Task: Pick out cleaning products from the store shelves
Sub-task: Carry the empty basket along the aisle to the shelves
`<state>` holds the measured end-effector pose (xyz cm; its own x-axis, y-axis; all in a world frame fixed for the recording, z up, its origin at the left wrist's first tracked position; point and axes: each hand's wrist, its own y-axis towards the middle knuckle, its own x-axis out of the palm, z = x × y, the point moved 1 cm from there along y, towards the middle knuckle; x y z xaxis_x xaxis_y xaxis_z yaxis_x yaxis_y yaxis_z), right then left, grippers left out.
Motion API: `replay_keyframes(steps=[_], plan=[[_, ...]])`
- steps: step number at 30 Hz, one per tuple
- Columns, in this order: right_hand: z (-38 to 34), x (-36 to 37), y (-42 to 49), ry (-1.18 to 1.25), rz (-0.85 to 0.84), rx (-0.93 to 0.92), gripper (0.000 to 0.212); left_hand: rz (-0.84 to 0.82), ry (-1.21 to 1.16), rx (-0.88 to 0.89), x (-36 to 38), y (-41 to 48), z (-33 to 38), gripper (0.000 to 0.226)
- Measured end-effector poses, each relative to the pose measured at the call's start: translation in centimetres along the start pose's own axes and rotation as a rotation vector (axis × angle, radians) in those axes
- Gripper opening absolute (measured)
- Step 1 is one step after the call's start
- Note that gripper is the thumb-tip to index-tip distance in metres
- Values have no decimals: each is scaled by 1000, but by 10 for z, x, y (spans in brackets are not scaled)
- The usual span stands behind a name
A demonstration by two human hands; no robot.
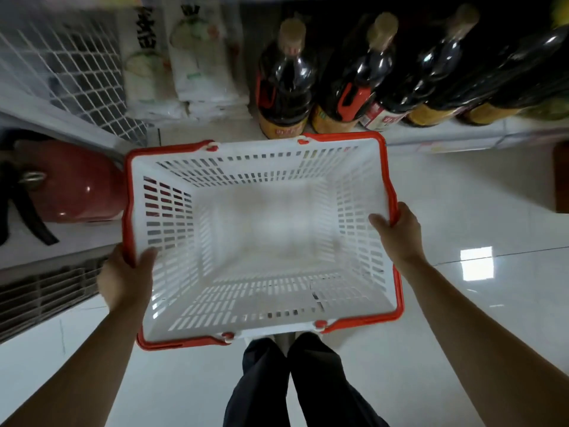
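Note:
I hold an empty white plastic shopping basket (366,186) with red handles out in front of me, above the floor. My left hand (124,278) grips its left rim and red handle, thumb inside the wall. Its right rim is clasped by my right hand (397,232), thumb also inside. Nothing lies in the basket. No cleaning product is clearly recognisable in view.
A low shelf (446,140) ahead carries several large dark bottles (284,84) with tan caps and white plastic packs (197,66). A red fire extinguisher (74,186) stands at the left beside a white wire grid (70,66). Glossy white floor tiles (462,211) lie below; my dark trouser legs (292,383) show beneath the basket.

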<state>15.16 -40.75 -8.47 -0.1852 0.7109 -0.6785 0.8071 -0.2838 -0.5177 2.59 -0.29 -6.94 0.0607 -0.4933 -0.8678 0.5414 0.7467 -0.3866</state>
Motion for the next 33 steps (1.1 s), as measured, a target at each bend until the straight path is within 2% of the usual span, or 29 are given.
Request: replay_keyframes(steps=[10, 18, 26, 31, 33], plan=[[-133, -204, -125, -4, 61, -112, 22, 65, -125, 43, -199, -130, 85, 31], [-182, -320, -202, 61, 7, -271, 31, 197, -235, 4, -300, -236, 102, 29], [-190, -391, -275, 6, -169, -512, 38, 396, -350, -107, -354, -390, 49, 23], [-204, -388, -337, -88, -316, -657, 53, 491, -458, -278, -386, -500, -10, 33], [-212, -375, -365, -113, -378, -721, 49, 545, -502, -360, -394, -538, -38, 36]])
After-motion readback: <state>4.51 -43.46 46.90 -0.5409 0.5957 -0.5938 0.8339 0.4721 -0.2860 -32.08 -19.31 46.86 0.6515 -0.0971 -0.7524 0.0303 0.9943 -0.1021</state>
